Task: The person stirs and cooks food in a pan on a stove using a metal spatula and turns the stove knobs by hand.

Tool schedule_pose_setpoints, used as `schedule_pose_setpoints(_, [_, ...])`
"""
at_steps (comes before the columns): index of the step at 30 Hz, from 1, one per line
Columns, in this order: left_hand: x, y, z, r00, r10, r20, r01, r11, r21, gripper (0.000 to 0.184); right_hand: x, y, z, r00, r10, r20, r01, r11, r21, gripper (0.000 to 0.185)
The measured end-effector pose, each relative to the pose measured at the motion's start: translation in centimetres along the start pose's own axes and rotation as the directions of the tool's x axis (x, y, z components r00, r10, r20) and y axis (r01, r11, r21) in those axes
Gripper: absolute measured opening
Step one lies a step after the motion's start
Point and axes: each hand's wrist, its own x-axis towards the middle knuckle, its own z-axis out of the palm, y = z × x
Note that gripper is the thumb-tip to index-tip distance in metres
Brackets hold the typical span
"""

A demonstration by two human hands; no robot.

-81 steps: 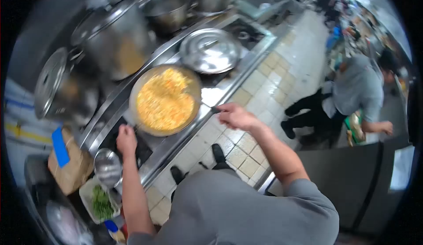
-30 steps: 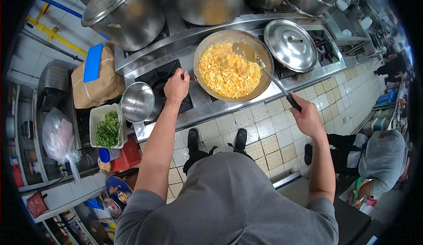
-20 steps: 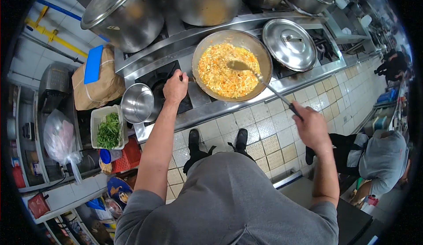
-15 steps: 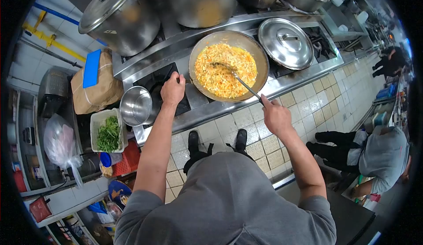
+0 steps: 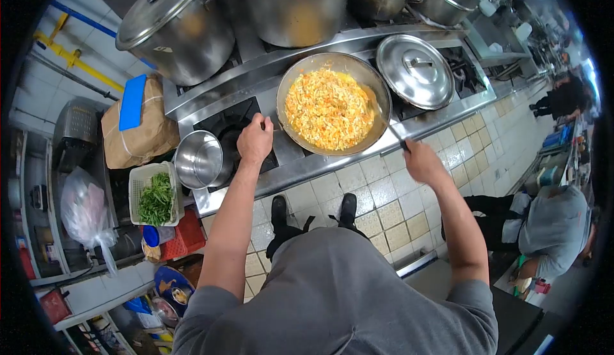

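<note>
A wide pan [image 5: 300, 139] on the stove holds chopped orange, yellow and white food [image 5: 329, 109]. My right hand [image 5: 423, 162] is closed on the dark handle of a metal spatula [image 5: 394, 130], whose head rests in the food at the pan's right side. My left hand [image 5: 255, 141] is closed at the left of the pan, above the stove; it seems to grip the pan's handle, mostly hidden by the fingers. A steel lid [image 5: 416, 74] lies right of the pan. Left of my left hand stands a small steel pot [image 5: 198, 159].
Large stockpots [image 5: 185, 35] line the back. At the left are a brown paper bundle [image 5: 144, 138] with a blue object on it, a basket of green leaves [image 5: 153, 195] and a plastic bag [image 5: 86, 208]. A co-worker [image 5: 553, 230] bends over a counter at the right.
The spatula has moved from the middle of the food to the pan's right side, and my right hand has shifted right with it. My left hand has stayed beside the pan.
</note>
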Motion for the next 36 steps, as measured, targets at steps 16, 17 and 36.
schedule_pose_setpoints(16, [-0.2,0.1,-1.7,0.974,-0.054,0.218,0.059,0.998,-0.013,0.039,-0.5,0.3,2.2,0.947,0.016,0.321,-0.318,0.198,0.927,0.027])
schedule_pose_setpoints(17, [-0.1,0.1,-1.8,0.971,-0.058,0.230,0.067,0.997,-0.028,0.040,-1.3,0.4,1.7,0.960,0.045,0.278,-0.280,0.248,0.927,0.031])
schedule_pose_setpoints(36, [-0.2,-2.7,-4.2,0.998,-0.059,0.026,0.063,0.979,-0.196,0.043,-6.9,-4.2,-5.0,0.964,-0.023,-0.263,0.122,0.923,0.365,0.047])
